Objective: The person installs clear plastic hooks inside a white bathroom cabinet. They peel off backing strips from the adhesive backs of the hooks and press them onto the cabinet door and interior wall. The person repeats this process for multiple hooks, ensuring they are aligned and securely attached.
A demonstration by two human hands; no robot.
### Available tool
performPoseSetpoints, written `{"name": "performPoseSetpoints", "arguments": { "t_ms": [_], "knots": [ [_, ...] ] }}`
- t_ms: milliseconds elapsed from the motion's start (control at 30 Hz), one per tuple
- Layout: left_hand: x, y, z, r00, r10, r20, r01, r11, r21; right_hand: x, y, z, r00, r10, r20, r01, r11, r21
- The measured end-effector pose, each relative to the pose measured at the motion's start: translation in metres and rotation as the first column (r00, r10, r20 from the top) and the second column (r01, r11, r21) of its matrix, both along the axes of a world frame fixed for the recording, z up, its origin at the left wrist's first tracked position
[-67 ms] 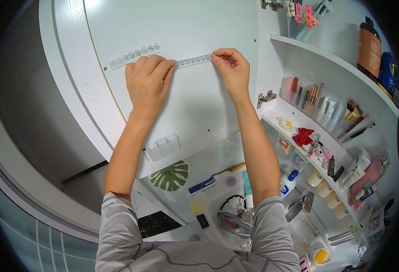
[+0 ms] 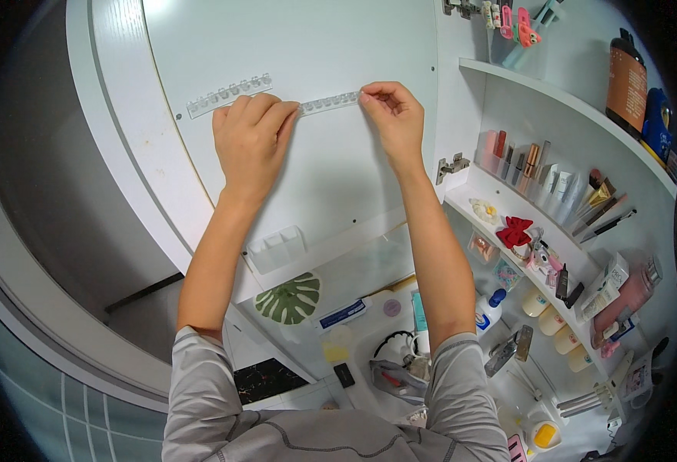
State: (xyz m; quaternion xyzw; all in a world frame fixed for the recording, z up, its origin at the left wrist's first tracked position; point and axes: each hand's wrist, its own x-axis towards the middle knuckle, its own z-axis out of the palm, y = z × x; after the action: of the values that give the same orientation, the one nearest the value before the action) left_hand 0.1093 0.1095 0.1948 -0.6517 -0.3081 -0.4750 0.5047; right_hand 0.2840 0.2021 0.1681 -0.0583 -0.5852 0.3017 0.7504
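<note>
A clear plastic strip with a row of small clips (image 2: 330,102) lies against the white cabinet door panel (image 2: 338,169). My right hand (image 2: 394,115) pinches its right end between thumb and fingertips. At its left end is my left hand (image 2: 252,138), thumb and index finger closed on it, the other fingers curled against the panel. A second clear clip strip (image 2: 230,94) sits on the panel, up and left of that hand, slightly tilted. Lower on the door is a small clear compartment box (image 2: 277,248).
To the right, the open cabinet's shelves hold a lipstick organizer (image 2: 519,165), a red bow (image 2: 514,232) and a brown bottle (image 2: 626,81). A metal hinge (image 2: 452,167) joins door and cabinet. Below are a leaf-shaped mat (image 2: 287,299), a toothpaste box (image 2: 344,314) and a blue-capped bottle (image 2: 490,309).
</note>
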Motion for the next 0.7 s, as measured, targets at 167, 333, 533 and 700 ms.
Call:
{"name": "performPoseSetpoints", "arguments": {
  "t_ms": [167, 333, 533, 700],
  "knots": [
    [0.0007, -0.0012, 0.0004, 1.0, 0.015, -0.004, -0.015, 1.0, 0.003, -0.0007, -0.0002, 0.0004, 1.0, -0.003, -0.006, 0.003, 1.0, -0.002],
    [0.0018, -0.001, 0.0006, 1.0, 0.005, -0.012, -0.005, 1.0, 0.005, 0.0004, -0.0015, 0.0012, 0.999, -0.029, -0.021, 0.029, 1.0, -0.004],
    [0.0037, 0.0024, 0.0012, 1.0, 0.018, 0.025, -0.019, 0.999, 0.04, 0.0005, 0.0017, 0.0004, 1.0, -0.008, -0.025, 0.009, 1.0, 0.014],
    [0.0029, 0.0034, 0.0014, 0.999, 0.017, 0.028, -0.018, 0.999, 0.038, -0.0005, 0.0017, 0.0004, 1.0, -0.015, -0.017, 0.015, 1.0, -0.004]
  ]
}}
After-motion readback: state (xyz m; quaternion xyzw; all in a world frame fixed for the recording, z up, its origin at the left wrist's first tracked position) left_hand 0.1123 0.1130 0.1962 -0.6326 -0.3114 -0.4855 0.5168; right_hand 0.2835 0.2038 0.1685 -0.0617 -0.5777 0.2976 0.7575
